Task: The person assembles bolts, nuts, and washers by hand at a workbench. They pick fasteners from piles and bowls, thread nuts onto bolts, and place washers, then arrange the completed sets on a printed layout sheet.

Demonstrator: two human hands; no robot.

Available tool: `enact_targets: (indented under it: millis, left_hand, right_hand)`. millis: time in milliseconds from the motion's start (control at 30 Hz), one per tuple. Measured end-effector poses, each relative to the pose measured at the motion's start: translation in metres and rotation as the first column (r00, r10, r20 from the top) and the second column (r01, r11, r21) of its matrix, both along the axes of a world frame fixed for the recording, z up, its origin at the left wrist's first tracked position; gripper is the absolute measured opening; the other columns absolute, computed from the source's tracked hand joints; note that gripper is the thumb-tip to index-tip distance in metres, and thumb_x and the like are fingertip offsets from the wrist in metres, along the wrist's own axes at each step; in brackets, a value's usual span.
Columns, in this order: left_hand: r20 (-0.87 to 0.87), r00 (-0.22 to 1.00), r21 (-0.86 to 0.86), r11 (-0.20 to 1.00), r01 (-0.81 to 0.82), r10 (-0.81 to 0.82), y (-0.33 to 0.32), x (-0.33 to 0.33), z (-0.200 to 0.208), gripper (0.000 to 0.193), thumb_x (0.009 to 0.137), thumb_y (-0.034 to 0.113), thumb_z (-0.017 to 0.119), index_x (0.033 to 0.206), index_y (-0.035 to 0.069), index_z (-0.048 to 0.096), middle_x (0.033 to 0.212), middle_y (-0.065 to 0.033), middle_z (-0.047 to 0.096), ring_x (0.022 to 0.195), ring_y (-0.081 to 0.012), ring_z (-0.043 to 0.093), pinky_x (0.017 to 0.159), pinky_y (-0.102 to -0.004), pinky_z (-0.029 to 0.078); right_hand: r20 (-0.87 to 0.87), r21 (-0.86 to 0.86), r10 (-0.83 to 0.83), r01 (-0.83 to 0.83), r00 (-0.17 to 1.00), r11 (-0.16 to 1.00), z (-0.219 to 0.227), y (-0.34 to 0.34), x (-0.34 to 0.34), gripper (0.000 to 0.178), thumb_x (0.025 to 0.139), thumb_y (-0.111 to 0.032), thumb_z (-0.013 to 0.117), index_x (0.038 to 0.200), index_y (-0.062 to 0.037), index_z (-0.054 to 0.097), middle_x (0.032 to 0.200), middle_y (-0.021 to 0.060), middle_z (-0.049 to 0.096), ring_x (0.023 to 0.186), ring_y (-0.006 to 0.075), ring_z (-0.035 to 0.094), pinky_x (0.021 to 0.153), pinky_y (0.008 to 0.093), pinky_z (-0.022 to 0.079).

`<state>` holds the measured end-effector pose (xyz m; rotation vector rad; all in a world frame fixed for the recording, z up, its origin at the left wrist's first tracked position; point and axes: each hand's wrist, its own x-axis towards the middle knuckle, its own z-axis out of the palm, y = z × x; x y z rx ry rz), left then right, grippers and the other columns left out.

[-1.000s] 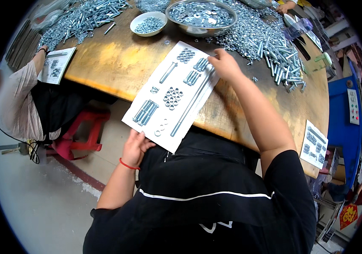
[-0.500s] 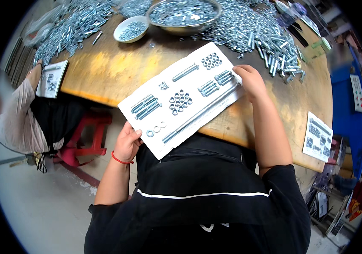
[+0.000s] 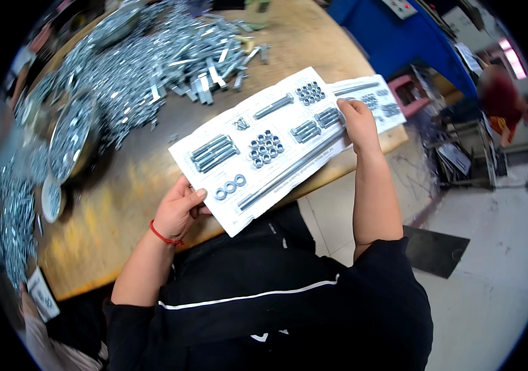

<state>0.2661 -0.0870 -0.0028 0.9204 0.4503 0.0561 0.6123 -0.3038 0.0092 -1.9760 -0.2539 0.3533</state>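
Between my two hands is a white hardware card (image 3: 239, 176), tilted, its right end higher. It shows bolts, clustered nuts, three washers and one long rod; I cannot tell whether these are printed or sealed under film. My left hand (image 3: 177, 207), with a red cord at the wrist, is closed on the card's lower left edge, thumb on top. At its upper right edge my right hand (image 3: 358, 120) pinches the card, fingers partly hidden beneath. Just beyond the right hand, a similar second card (image 3: 393, 117) lies on the table's edge, partly covered.
On the wooden table (image 3: 288, 43) lie a heap of loose bolts (image 3: 205, 68), a large metal bowl (image 3: 77, 133) and a small pale bowl (image 3: 52, 199). Another person's sleeve (image 3: 38, 337) and a card (image 3: 42, 295) are at lower left. Blue equipment (image 3: 393, 31) stands at far right.
My view has turned to the right, so the bolts and bowls now appear farther left. Both hands keep their hold on the card, and glare has left its washers.
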Motion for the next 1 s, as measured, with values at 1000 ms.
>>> enact_targets:
  millis: [1000]
  left_hand:
    - [-0.443, 0.873, 0.418, 0.815, 0.401, -0.202, -0.007, 0.286, -0.151, 0.016, 0.093, 0.011, 0.063, 0.094, -0.004, 0.063, 0.079, -0.0077, 0.069, 0.064, -0.0103, 0.064, 0.058, -0.0229, 0.052]
  right_hand:
    - [0.164, 0.06, -0.343, 0.338, 0.925, 0.939, -0.278, -0.045, 0.245, 0.047, 0.088, -0.038, 0.064, 0.092, 0.0089, 0.068, 0.081, 0.0159, 0.069, 0.076, 0.0221, 0.063, 0.072, 0.0354, 0.048]
